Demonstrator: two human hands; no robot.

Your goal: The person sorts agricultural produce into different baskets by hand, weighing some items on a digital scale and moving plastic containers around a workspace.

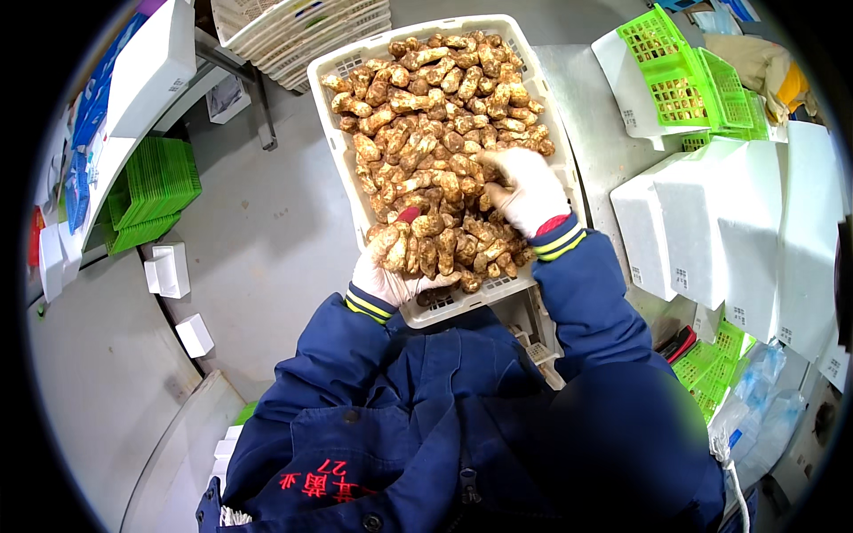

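Observation:
A white plastic crate (336, 147) in front of me is heaped with brown-and-cream, thick-stemmed mushrooms (444, 115). At its near left corner my left hand (391, 282), in a pale glove, cradles a bunch of mushrooms (428, 247) from below. Its fingers reach under their ends, and a red-tipped thumb lies over the top. My right hand (533, 191), gloved too, is over the right side of the heap. Its thumb and forefinger are bent and apart, touching or close to the mushrooms there. No mushroom shows clearly between them.
Stacked pale crates (302, 40) stand beyond the crate. A metal table (591, 115) runs along its right side, with green baskets (680, 98) and white foam boxes (711, 213). Green trays (155, 186) are stacked at left, near small white boxes (169, 269) by the floor's edge.

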